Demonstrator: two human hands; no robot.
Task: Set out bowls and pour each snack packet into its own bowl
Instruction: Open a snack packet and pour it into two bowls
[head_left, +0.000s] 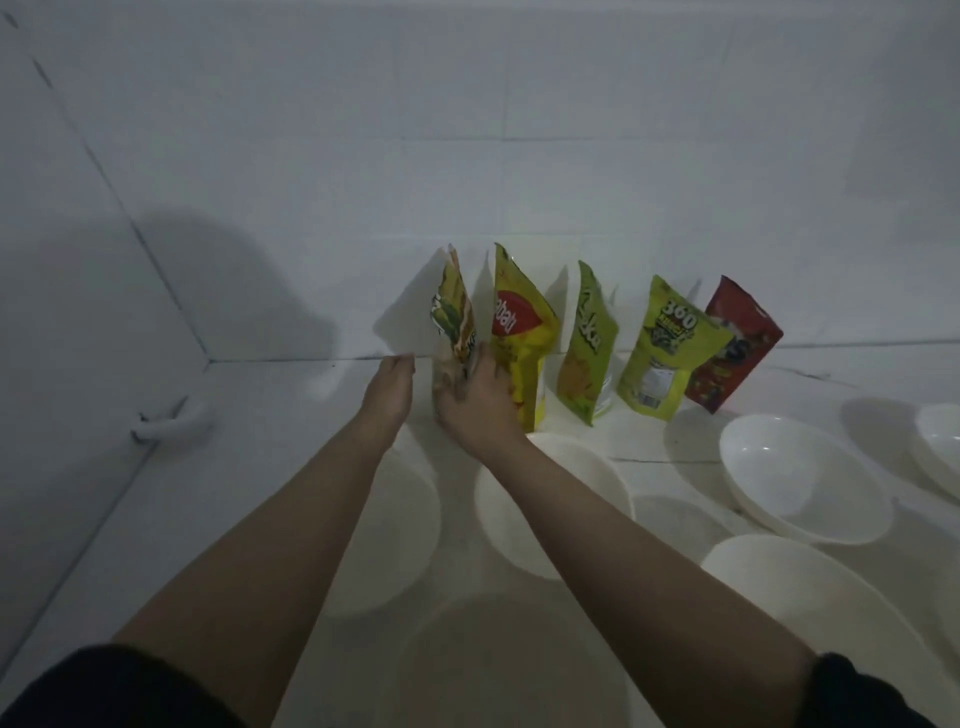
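Several snack packets stand in a row against the white tiled wall. My right hand (475, 402) grips the lower part of the leftmost packet (453, 306), a green and yellow one. My left hand (390, 387) is flat and open just left of that packet, holding nothing. To the right stand a yellow packet with a red logo (519, 332), a green packet (589, 338), a lime packet marked 360 (667, 348) and a red packet (732, 353). White bowls lie in front: one under my left forearm (400, 525), one under my right forearm (519, 519), one at right (800, 478).
Another white bowl (831, 613) lies at the lower right, one (514, 665) sits near the bottom centre, and one (940, 441) is cut off at the right edge. A white pipe or handle (171, 423) juts from the left wall near the corner.
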